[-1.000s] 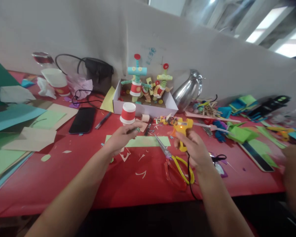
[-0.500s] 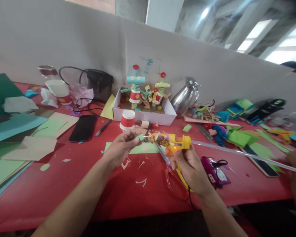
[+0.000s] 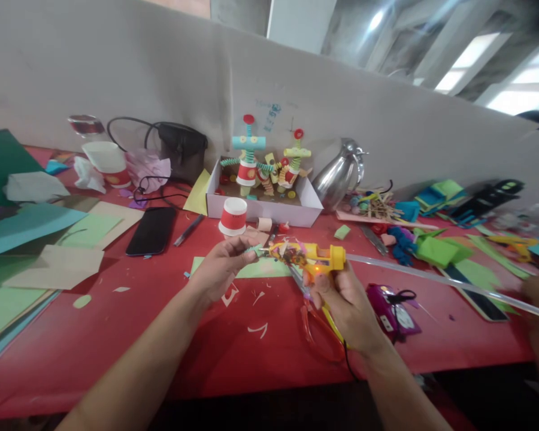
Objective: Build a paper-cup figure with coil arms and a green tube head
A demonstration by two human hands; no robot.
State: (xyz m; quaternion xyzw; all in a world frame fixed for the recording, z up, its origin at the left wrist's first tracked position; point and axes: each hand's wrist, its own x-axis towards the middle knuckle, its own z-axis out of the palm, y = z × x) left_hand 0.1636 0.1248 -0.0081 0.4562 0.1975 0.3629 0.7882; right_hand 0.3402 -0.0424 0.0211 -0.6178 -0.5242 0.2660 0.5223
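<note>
Held yellow glue gun (image 3: 326, 256) level above red table (image 3: 273, 359) in right hand (image 3: 347, 308), with fingers curled firmly round handle, likely for aiming. Pinched small green piece (image 3: 253, 250) at nozzle (image 3: 265, 252) between thumb and nearly closed fingertips of left hand (image 3: 222, 266), likely for steadiness. Could not confirm contact.

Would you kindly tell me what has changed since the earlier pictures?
The right hand has brought the glue gun leftward, so its nozzle is now right by the green piece pinched in the left hand. Nothing was picked up or let go. The cup, phone and box stayed put.
</note>
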